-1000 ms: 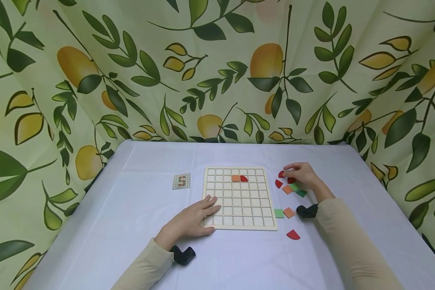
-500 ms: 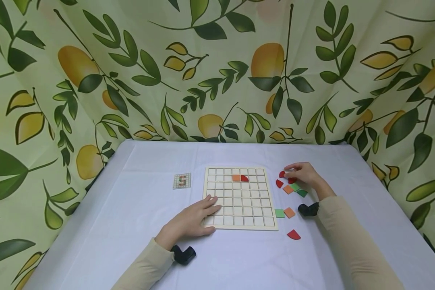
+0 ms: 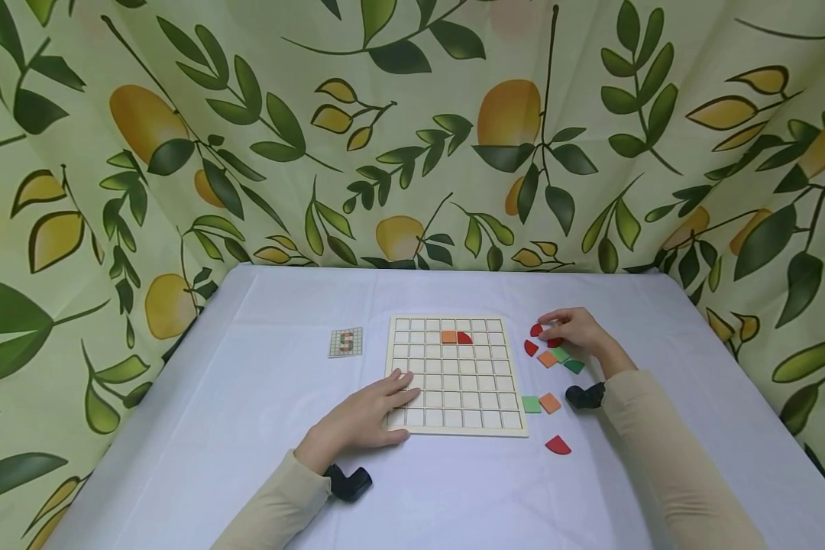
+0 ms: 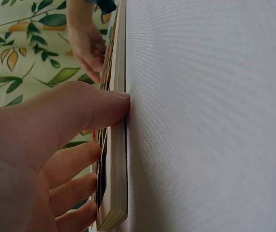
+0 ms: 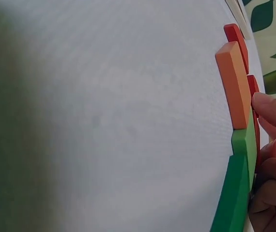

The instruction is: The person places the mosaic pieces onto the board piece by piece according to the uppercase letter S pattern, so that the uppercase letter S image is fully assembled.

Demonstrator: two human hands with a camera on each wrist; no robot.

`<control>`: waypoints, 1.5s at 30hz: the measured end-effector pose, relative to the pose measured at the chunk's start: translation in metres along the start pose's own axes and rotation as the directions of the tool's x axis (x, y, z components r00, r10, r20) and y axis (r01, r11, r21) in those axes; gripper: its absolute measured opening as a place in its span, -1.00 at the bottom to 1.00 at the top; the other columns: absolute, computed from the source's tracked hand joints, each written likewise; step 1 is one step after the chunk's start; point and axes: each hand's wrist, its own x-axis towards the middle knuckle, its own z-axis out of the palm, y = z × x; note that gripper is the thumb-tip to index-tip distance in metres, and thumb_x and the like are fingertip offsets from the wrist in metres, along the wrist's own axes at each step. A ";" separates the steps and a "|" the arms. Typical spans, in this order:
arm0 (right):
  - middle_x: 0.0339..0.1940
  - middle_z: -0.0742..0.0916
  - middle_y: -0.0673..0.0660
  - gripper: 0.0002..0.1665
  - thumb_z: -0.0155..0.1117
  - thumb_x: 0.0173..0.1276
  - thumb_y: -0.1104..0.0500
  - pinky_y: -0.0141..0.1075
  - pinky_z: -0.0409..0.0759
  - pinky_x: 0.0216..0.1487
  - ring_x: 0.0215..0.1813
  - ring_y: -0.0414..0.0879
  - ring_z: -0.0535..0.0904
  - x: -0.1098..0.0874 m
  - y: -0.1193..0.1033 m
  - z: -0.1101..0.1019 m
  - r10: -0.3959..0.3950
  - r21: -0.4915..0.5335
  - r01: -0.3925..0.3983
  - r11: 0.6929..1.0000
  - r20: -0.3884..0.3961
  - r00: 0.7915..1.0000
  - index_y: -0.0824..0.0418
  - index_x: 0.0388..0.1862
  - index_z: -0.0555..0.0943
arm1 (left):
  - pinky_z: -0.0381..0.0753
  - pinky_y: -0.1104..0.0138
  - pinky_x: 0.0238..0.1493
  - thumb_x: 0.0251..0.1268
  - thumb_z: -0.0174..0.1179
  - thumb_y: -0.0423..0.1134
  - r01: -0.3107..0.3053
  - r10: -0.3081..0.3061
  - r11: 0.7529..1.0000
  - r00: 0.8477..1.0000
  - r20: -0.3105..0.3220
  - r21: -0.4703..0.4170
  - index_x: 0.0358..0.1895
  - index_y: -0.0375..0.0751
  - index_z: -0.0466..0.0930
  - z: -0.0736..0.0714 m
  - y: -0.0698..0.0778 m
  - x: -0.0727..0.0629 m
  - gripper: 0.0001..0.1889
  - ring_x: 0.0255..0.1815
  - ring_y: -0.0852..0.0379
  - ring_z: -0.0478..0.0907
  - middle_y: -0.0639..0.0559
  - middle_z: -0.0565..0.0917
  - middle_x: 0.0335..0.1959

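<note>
My left hand (image 3: 367, 412) rests on the near left corner of a light wooden grid board (image 3: 454, 433), fingers spread over the squares. In the left wrist view its thumb (image 4: 104, 104) presses against the board's side edge. An orange square (image 3: 449, 337) and a red quarter-circle (image 3: 464, 338) sit side by side in the grid's upper rows. Right of the board, my right hand (image 3: 577, 328) has thumb and index finger around a red quarter-circle piece (image 3: 536, 330) lying among other pieces. The right wrist view shows a fingertip against a red piece (image 5: 253, 87), the other fingers curled.
Near the right hand lie another red quarter-circle (image 3: 531, 348), an orange square (image 3: 546, 359) and a dark green piece (image 3: 574, 367). Closer in are a light green square (image 3: 532, 405), an orange square (image 3: 550, 402) and a red quarter-circle (image 3: 558, 445). A small pattern card (image 3: 346, 343) lies left of the board.
</note>
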 end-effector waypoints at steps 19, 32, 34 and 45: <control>-0.36 0.52 0.09 -0.48 0.35 0.24 0.12 -0.43 0.43 -0.28 -0.12 -0.02 0.39 0.004 0.004 0.002 -0.017 -0.035 0.016 0.999 -0.026 1.000 0.35 0.13 0.56 | 0.32 0.03 0.49 0.19 0.23 0.03 0.007 -0.007 1.000 1.000 0.007 -0.004 0.41 -0.05 0.33 0.001 0.000 0.000 -0.31 0.58 -0.09 0.13 -0.05 0.24 0.53; -0.36 0.52 0.08 -0.47 0.34 0.25 0.10 -0.42 0.41 -0.27 -0.09 -0.01 0.38 -0.001 0.000 0.001 -0.047 -0.018 0.046 0.999 -0.035 0.998 0.39 0.12 0.55 | 0.30 0.05 0.49 0.19 0.22 0.02 0.002 -0.001 1.000 1.000 0.007 -0.006 0.41 -0.07 0.33 -0.001 0.002 0.000 -0.31 0.58 -0.09 0.13 -0.05 0.26 0.52; -0.35 0.53 0.07 -0.47 0.34 0.25 0.11 -0.43 0.42 -0.27 -0.09 -0.02 0.38 -0.003 -0.001 0.002 -0.051 -0.010 0.051 0.999 -0.035 0.998 0.38 0.12 0.55 | 0.30 0.04 0.49 0.19 0.22 0.02 0.001 -0.001 1.000 1.000 0.008 -0.009 0.41 -0.08 0.33 -0.002 0.002 0.000 -0.31 0.58 -0.09 0.13 -0.05 0.25 0.52; -0.43 0.48 0.00 -0.44 0.34 0.26 0.07 -0.43 0.36 -0.36 -0.21 -0.09 0.37 -0.010 -0.016 0.005 -0.109 -0.008 0.109 0.994 -0.011 0.994 0.40 0.13 0.54 | 0.30 0.04 0.49 0.20 0.22 0.02 0.005 -0.005 1.000 1.000 0.010 0.003 0.41 -0.07 0.32 -0.002 0.001 -0.001 -0.31 0.57 -0.10 0.13 -0.07 0.25 0.52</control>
